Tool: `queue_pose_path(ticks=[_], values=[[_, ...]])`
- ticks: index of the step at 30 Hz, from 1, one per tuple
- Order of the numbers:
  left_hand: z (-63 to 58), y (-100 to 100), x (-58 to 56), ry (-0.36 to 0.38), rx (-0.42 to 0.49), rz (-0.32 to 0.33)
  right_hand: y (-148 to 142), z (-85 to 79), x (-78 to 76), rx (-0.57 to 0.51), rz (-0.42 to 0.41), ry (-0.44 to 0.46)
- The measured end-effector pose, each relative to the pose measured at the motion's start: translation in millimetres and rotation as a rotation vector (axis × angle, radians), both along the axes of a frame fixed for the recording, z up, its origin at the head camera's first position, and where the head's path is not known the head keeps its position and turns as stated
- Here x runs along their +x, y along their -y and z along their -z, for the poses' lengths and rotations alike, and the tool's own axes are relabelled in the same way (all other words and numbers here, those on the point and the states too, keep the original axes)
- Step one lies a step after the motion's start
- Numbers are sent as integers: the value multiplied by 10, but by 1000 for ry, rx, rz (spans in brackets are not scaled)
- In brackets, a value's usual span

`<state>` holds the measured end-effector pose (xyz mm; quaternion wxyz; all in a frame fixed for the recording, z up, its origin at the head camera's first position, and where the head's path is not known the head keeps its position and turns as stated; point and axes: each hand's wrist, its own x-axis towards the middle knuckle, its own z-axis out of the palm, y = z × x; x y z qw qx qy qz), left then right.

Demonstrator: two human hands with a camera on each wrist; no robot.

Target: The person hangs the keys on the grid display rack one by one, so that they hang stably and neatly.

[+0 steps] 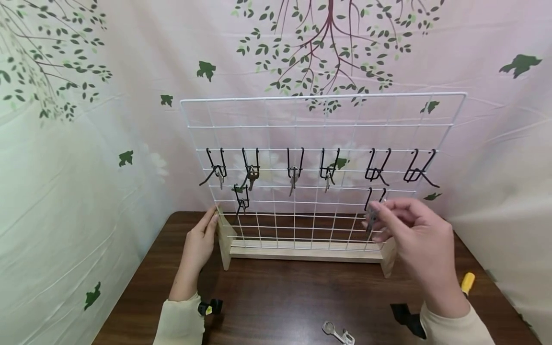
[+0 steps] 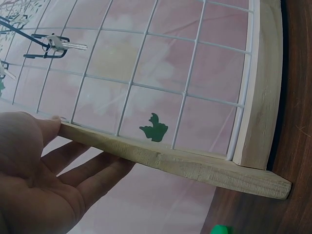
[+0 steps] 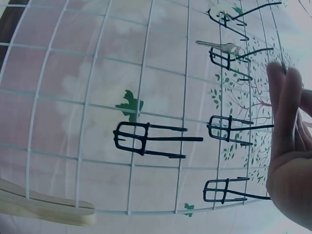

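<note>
With the clock taken from the middle of the head view, a silvery key (image 1: pixel 338 333) lies loose at five o'clock, nearest the wearer on the dark wooden table (image 1: pixel 276 297). Two pale sleeves (image 1: pixel 178 321) come in at seven and five o'clock. A yellow handle (image 1: pixel 467 282) shows at four o'clock, beside the right forearm.

The right hand (image 1: pixel 416 235), also at four o'clock, pinches a grey key (image 1: pixel 372 220) between thumb and fingers, right in front of the lower right hook (image 3: pixel 145 139); whether key and hook touch, I cannot tell. The left hand (image 1: pixel 201 239), at eight o'clock, grips the edge of the wooden side piece (image 1: pixel 225 242), thumb on one face and fingers on the other.

Beyond the hands, the wooden base bar (image 1: pixel 302 256) runs across at six o'clock, carrying the white wire grid (image 1: pixel 323 97). Six black hooks (image 1: pixel 374 171) form a row from nine o'clock round to three; hanging keys (image 1: pixel 294 178) are on the four nearest nine. The lower left hook (image 1: pixel 242 201), at eight o'clock, bears another key.

Farthest off, a pale cloth (image 1: pixel 142 57) hangs behind, its printed tree (image 1: pixel 331 19) at one o'clock.
</note>
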<state>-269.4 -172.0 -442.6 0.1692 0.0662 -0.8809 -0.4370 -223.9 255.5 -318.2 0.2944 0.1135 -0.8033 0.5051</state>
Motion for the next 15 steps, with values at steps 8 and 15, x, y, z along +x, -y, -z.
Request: queue_pose_path(ticks=[8, 15], values=[[23, -4, -6, -16, -10, -6, -46, -96, -155, -111, 27, -27], [22, 8, -12, -21, -11, -1, -124, -45, -314, -63, 40, 47]])
